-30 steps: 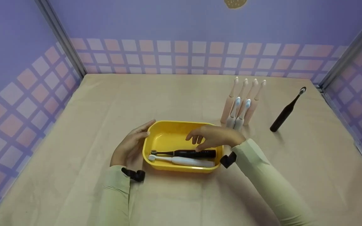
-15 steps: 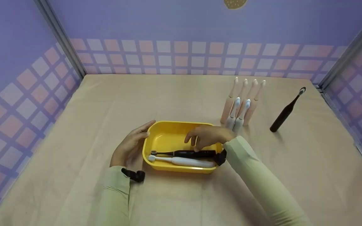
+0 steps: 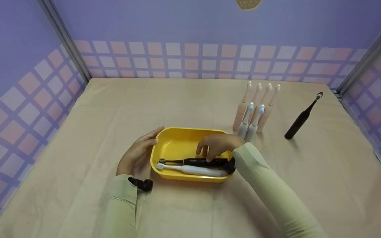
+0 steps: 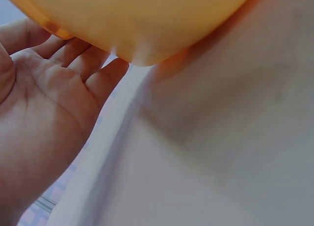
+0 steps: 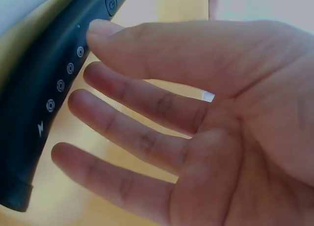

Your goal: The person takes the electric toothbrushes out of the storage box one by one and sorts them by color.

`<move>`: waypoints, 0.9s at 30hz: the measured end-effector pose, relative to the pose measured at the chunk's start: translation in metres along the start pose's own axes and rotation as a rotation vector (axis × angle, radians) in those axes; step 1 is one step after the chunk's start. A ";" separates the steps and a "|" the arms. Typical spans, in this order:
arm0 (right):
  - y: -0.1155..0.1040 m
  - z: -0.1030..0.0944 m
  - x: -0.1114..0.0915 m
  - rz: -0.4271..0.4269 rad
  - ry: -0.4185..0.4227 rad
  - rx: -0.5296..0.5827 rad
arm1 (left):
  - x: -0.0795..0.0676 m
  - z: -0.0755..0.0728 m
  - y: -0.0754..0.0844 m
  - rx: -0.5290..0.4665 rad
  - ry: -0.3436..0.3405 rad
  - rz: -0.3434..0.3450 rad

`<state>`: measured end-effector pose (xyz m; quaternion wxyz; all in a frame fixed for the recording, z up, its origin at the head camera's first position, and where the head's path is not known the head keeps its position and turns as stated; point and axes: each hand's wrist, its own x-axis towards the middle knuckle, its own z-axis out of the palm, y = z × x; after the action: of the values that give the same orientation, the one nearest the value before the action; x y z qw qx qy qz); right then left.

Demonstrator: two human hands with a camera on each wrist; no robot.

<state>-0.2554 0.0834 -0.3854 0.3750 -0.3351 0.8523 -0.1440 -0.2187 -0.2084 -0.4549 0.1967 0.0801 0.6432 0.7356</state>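
A yellow plastic bin (image 3: 169,132) stands on the table. In it lie a black electric toothbrush (image 3: 195,162) and a white one (image 3: 200,170), side by side along the near wall. My left hand (image 3: 137,153) touches the bin's left end, thumb at the rim and relaxed fingers along the outer wall. Over the bin, my right hand (image 3: 222,145) reaches down with its thumb tip at the black toothbrush's handle. In the right wrist view, the handle (image 5: 44,84) shows its power button and several round marks, and the other fingers lie spread beside it, not wrapped around.
Behind the bin to the right stand several upright pink electric toothbrushes (image 3: 239,115), with two white ones with blue heads (image 3: 251,130) before them. Farther right stands another black electric toothbrush (image 3: 298,124). A tiled wall (image 3: 190,59) closes off the back.
My right hand and forearm have shifted slightly left and lower over the black toothbrush. The left hand, bin and toothbrushes have kept their places.
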 end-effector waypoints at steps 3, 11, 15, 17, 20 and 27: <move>0.000 0.000 0.001 0.023 -0.013 0.004 | 0.000 0.000 0.000 -0.004 -0.001 0.001; 0.000 0.000 0.003 0.048 -0.027 -0.003 | 0.000 0.001 0.000 -0.010 0.004 -0.007; -0.003 0.001 0.004 0.067 -0.025 -0.038 | -0.001 0.001 0.000 -0.027 0.004 -0.009; -0.004 0.002 0.005 0.085 -0.024 -0.045 | -0.001 0.001 0.000 -0.041 0.007 -0.010; -0.006 0.003 0.006 0.110 -0.021 -0.045 | -0.002 0.002 -0.001 -0.052 0.008 -0.012; -0.009 0.003 0.007 0.134 -0.023 -0.059 | -0.001 0.002 -0.001 -0.057 0.023 -0.022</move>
<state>-0.2523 0.0724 -0.3869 0.3834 -0.2896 0.8724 -0.0897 -0.2166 -0.2069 -0.4553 0.1996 0.0588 0.6250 0.7524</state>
